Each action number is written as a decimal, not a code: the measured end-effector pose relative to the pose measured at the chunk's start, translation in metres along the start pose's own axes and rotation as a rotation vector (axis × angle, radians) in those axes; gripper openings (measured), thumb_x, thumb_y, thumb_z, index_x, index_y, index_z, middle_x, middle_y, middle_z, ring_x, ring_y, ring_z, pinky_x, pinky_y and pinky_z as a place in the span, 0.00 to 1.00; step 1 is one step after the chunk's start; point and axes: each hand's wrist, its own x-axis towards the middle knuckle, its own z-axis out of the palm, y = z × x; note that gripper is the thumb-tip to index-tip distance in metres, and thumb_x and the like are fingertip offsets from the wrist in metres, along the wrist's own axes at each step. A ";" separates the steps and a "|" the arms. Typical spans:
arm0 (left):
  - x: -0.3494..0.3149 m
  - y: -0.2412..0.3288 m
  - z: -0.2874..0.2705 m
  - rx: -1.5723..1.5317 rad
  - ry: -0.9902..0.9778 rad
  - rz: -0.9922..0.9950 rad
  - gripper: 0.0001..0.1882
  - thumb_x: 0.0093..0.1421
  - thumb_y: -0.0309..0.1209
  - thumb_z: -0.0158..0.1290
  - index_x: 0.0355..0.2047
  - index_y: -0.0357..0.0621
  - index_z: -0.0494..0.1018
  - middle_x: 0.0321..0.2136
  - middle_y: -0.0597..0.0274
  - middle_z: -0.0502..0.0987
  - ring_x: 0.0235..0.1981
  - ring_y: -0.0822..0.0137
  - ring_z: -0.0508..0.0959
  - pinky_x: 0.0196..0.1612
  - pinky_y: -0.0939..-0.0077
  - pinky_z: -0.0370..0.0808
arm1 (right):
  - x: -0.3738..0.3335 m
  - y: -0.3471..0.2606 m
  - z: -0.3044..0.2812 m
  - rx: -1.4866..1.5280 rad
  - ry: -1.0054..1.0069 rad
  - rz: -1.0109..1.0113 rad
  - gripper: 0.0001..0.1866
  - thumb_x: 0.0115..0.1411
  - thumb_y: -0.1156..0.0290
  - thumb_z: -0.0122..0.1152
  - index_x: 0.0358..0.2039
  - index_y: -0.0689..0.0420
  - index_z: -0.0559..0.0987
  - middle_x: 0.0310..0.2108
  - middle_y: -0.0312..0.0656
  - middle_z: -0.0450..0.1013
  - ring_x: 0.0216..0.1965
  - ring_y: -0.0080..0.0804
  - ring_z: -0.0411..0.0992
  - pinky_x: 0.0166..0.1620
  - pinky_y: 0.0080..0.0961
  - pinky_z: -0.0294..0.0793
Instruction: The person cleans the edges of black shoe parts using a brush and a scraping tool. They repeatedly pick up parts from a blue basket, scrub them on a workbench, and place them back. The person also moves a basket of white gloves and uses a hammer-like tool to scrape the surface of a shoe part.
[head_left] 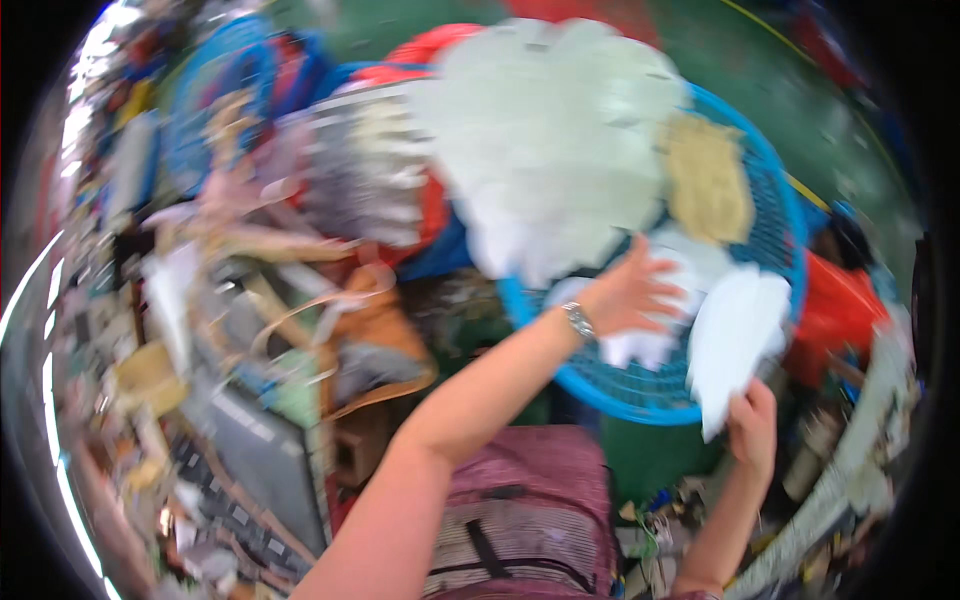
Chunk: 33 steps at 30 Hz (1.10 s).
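Over a round blue plastic basket (668,413), my left hand (632,292) reaches out with its fingers spread and holds nothing; a metal-banded watch or bracelet is on its wrist. Beneath and beside those fingers lie smaller white cut pieces (640,348). My right hand (755,425), at the basket's near right edge, pinches the lower end of a white leaf-shaped flat piece (742,335). A large fan of pale white scalloped pieces (560,130) covers the basket's far left side. Motion blur hides the material.
A tan piece (708,182) lies in the basket's right part. To the left are a stack of grey-and-white pieces (370,165), an orange-brown bag (375,350) and heaped scraps. Red plastic bags (835,315) sit at right. A maroon backpack-like item (545,470) is nearest me.
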 end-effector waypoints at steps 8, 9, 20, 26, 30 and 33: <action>-0.292 0.017 0.036 0.600 0.462 0.342 0.15 0.50 0.30 0.58 0.38 0.39 0.73 0.34 0.65 0.76 0.35 0.74 0.74 0.41 0.76 0.71 | -0.015 -0.033 0.153 -0.325 -0.505 -0.370 0.10 0.48 0.72 0.57 0.32 0.62 0.72 0.34 0.40 0.70 0.35 0.25 0.66 0.40 0.20 0.63; -0.342 0.019 0.028 0.484 0.529 0.487 0.12 0.50 0.28 0.56 0.36 0.39 0.73 0.33 0.64 0.76 0.36 0.73 0.74 0.41 0.74 0.72 | -0.015 -0.030 0.156 -0.223 -0.247 -0.373 0.13 0.50 0.72 0.57 0.36 0.62 0.71 0.37 0.41 0.69 0.39 0.26 0.65 0.43 0.21 0.62; -0.636 0.056 -0.055 -0.190 1.367 1.492 0.26 0.63 0.40 0.39 0.56 0.39 0.53 0.57 0.48 0.58 0.57 0.57 0.59 0.59 0.64 0.57 | 0.036 0.225 -0.042 0.944 0.548 0.346 0.29 0.49 0.71 0.60 0.52 0.52 0.63 0.49 0.49 0.65 0.46 0.47 0.67 0.48 0.47 0.64; -0.328 -0.045 0.044 0.754 0.853 0.473 0.30 0.57 0.33 0.48 0.59 0.46 0.52 0.55 0.53 0.61 0.53 0.59 0.64 0.51 0.63 0.65 | 0.026 0.241 0.006 0.950 0.569 0.227 0.27 0.46 0.78 0.50 0.51 0.52 0.66 0.46 0.44 0.68 0.42 0.47 0.70 0.45 0.42 0.68; -0.180 -0.095 -0.084 0.520 0.701 0.096 0.38 0.56 0.33 0.53 0.61 0.49 0.44 0.53 0.57 0.61 0.50 0.64 0.64 0.50 0.63 0.63 | -0.045 0.303 0.040 1.106 0.595 0.271 0.30 0.45 0.75 0.51 0.53 0.55 0.65 0.48 0.44 0.67 0.45 0.46 0.68 0.48 0.39 0.66; -0.135 -0.131 -0.102 0.701 0.620 0.020 0.28 0.46 0.22 0.55 0.49 0.42 0.62 0.42 0.63 0.69 0.39 0.67 0.70 0.40 0.69 0.69 | -0.129 0.361 0.061 1.179 0.706 0.292 0.32 0.45 0.75 0.51 0.55 0.56 0.63 0.52 0.45 0.64 0.49 0.46 0.67 0.51 0.37 0.65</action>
